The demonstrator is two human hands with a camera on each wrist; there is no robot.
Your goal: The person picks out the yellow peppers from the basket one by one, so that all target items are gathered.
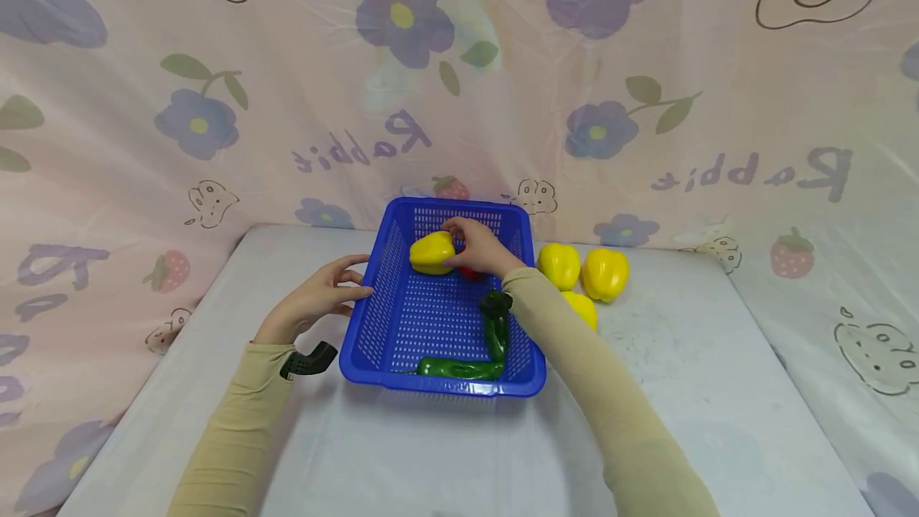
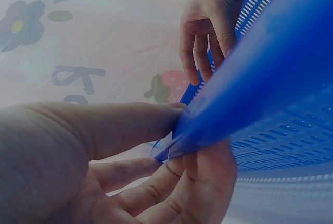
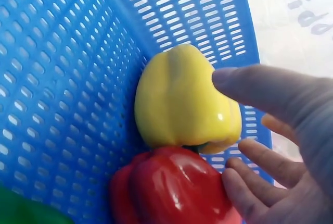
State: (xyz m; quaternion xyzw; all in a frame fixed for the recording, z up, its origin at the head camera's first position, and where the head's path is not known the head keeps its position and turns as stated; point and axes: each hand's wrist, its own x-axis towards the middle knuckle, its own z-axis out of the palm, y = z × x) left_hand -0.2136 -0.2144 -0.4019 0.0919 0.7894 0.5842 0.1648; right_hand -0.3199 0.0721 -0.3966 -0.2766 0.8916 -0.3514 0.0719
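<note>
A blue plastic basket [image 1: 448, 387] stands on the table. My left hand [image 1: 316, 297] pinches its left rim; the left wrist view shows the thumb above the rim and the fingers [image 2: 156, 190] under it. My right hand [image 1: 479, 248] is inside the basket's far end, beside a yellow bell pepper [image 1: 431, 254]. In the right wrist view the thumb is by the yellow pepper [image 3: 179, 99], while the spread fingers stay loose near a red bell pepper [image 3: 174, 187]. Two long green peppers [image 1: 459, 368] lie along the near and right sides inside.
Right of the basket, several yellow bell peppers [image 1: 605, 274] sit on the white table [image 1: 689, 389], one partly hidden by my right sleeve [image 1: 596, 373]. A patterned curtain [image 1: 502, 86] hangs behind the table. A black wrist device [image 1: 309, 360] juts out from my left sleeve.
</note>
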